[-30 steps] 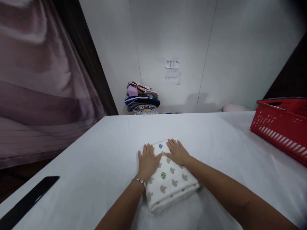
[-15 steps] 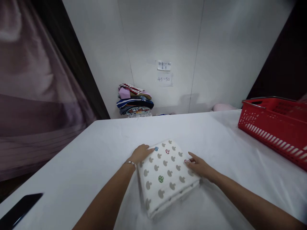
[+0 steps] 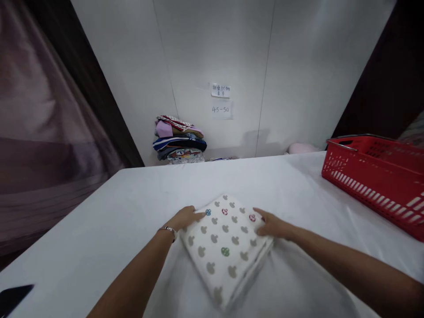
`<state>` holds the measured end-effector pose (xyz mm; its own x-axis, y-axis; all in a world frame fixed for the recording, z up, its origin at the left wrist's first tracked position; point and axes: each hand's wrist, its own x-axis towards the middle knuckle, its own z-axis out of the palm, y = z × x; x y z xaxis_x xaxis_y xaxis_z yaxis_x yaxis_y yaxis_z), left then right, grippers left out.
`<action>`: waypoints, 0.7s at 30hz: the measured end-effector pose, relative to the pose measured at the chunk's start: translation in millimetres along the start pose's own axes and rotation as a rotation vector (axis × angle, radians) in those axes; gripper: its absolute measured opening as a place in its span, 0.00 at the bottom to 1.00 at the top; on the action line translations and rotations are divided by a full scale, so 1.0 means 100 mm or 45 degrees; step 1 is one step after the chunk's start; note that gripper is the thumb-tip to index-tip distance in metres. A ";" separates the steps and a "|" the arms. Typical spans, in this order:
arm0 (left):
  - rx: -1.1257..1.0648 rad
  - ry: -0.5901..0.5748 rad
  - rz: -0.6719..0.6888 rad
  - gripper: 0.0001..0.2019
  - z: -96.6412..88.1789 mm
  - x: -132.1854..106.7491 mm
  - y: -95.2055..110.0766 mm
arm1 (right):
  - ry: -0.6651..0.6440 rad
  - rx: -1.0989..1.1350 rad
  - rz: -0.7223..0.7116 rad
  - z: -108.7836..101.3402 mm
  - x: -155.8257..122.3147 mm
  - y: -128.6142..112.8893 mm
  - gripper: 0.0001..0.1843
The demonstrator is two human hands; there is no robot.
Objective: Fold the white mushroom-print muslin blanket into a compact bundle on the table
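Observation:
A folded white cloth (image 3: 218, 240) printed with grey mushrooms and a few coloured ones lies on the white-covered table, one corner pointing toward me. My left hand (image 3: 187, 218) grips its left side, thumb on top and the other fingers partly hidden at the edge. On the right side, my right hand (image 3: 271, 224) holds the cloth with its thumb and a finger over the top; the remaining fingers are hidden. Stacked layers show along the near right edge.
A red plastic basket (image 3: 371, 176) stands on the table (image 3: 139, 198) at the right. Behind the table's far edge is a pile of folded fabrics (image 3: 180, 139) against the wall. A dark flat object (image 3: 15, 298) lies at the near left, and a curtain (image 3: 39, 132) hangs at left.
The cloth has turned counterclockwise between my hands, its near corner swinging right and its right corner moving away from me. The view has shifted slightly right.

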<state>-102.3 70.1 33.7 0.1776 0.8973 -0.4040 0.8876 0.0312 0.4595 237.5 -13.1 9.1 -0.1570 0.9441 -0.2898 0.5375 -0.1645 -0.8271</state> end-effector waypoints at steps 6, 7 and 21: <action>-0.178 0.062 -0.043 0.31 0.60 -0.13 0.35 | 0.250 -0.875 -0.074 -0.88 0.80 -0.19 0.46; -0.203 0.099 -0.057 0.31 0.69 -0.14 0.41 | 0.294 -0.949 -0.058 -0.91 0.86 -0.19 0.43; -0.272 0.601 0.555 0.22 0.96 -0.59 0.39 | 0.429 -0.905 -0.728 0.13 -0.64 0.29 0.20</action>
<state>-37.5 -23.9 -0.2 0.2527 0.9421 0.2205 0.6650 -0.3347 0.6677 252.2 -82.5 -2.9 -0.3641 0.8783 0.3098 0.8460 0.4510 -0.2844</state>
